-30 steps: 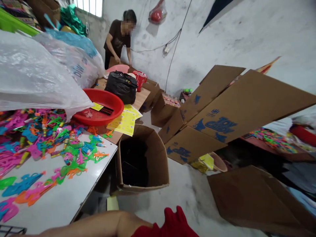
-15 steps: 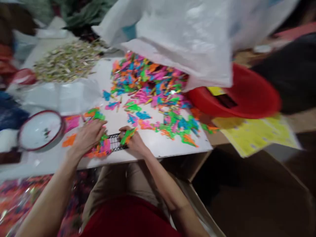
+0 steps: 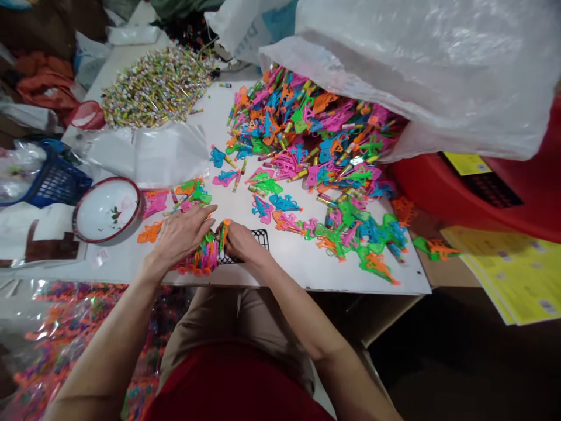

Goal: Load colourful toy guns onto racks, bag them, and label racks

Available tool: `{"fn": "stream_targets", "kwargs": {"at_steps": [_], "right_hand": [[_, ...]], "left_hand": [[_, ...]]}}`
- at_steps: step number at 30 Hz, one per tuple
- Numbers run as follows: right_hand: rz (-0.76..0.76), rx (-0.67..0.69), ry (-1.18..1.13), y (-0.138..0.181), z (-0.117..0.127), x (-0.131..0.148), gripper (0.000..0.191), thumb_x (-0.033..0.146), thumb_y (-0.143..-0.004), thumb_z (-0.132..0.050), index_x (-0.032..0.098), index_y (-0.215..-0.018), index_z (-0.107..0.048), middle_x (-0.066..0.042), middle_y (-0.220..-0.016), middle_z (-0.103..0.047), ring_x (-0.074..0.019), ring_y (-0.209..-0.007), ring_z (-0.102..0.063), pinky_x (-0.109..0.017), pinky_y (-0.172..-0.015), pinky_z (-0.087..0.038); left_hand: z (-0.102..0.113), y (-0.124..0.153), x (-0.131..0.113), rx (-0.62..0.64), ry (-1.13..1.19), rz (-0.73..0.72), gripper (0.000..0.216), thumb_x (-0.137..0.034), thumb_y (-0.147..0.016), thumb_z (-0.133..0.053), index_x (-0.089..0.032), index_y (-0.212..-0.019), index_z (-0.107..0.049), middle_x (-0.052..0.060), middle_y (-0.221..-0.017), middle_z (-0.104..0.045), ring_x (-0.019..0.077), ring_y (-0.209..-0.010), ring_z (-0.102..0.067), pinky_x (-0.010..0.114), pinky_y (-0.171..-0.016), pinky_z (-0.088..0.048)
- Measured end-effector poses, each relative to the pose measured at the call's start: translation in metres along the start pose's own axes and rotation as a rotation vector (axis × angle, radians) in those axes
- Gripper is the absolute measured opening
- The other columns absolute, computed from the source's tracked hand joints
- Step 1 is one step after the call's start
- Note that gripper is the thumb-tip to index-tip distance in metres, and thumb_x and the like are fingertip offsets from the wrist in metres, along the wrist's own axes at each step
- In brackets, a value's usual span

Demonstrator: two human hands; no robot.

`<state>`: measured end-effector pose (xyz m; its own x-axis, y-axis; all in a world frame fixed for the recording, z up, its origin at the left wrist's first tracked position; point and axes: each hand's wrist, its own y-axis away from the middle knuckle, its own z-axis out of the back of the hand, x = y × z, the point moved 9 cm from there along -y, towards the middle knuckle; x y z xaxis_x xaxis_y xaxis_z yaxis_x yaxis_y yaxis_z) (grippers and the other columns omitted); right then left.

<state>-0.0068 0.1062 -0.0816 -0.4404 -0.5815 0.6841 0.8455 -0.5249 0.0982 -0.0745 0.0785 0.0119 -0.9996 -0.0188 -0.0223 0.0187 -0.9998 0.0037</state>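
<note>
My left hand (image 3: 182, 234) lies with fingers spread flat on a row of colourful plastic toy pieces (image 3: 200, 260) packed upright in a black grid rack (image 3: 258, 241) at the near edge of the white board (image 3: 302, 269). My right hand (image 3: 239, 241) is closed around an orange toy piece (image 3: 224, 231) at the end of that row. A big heap of loose pink, green, blue and orange toy pieces (image 3: 307, 140) spreads over the board beyond my hands.
A white enamel bowl (image 3: 106, 209) sits left of my hands, a blue basket (image 3: 55, 181) further left. A pile of small wrapped sticks (image 3: 153, 88) lies at the back. A large clear plastic bag (image 3: 421, 58), red basin (image 3: 491, 187) and yellow sheets (image 3: 512, 269) are on the right.
The view swung from the room and cardboard boxes down to the board. Over the last half second my hands stayed at the rack, the right one pressing a piece against the row.
</note>
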Motion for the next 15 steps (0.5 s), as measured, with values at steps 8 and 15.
{"fn": "stream_targets", "kwargs": {"at_steps": [8,15], "right_hand": [[-0.018,0.059,0.183,-0.001,0.000,0.015,0.025,0.011,-0.090,-0.042,0.013,-0.114,-0.051,-0.011,-0.107,-0.060,-0.0215,-0.097,-0.061,-0.031,-0.080,-0.048],[0.026,0.078,0.241,0.000,-0.006,0.011,0.027,0.013,-0.091,-0.044,0.009,-0.116,-0.053,-0.014,-0.111,-0.061,-0.0213,-0.097,-0.061,-0.031,-0.080,-0.049]], "left_hand": [[0.004,0.006,-0.004,-0.059,0.101,-0.091,0.053,-0.053,-0.097,-0.033,-0.020,-0.135,-0.050,0.009,-0.117,-0.068,0.0246,-0.100,-0.066,0.036,-0.083,-0.048],[0.001,0.008,-0.005,-0.081,0.055,-0.131,0.048,-0.052,-0.096,-0.036,-0.022,-0.126,-0.058,0.009,-0.100,-0.070,0.0234,-0.090,-0.067,0.035,-0.080,-0.049]]}}
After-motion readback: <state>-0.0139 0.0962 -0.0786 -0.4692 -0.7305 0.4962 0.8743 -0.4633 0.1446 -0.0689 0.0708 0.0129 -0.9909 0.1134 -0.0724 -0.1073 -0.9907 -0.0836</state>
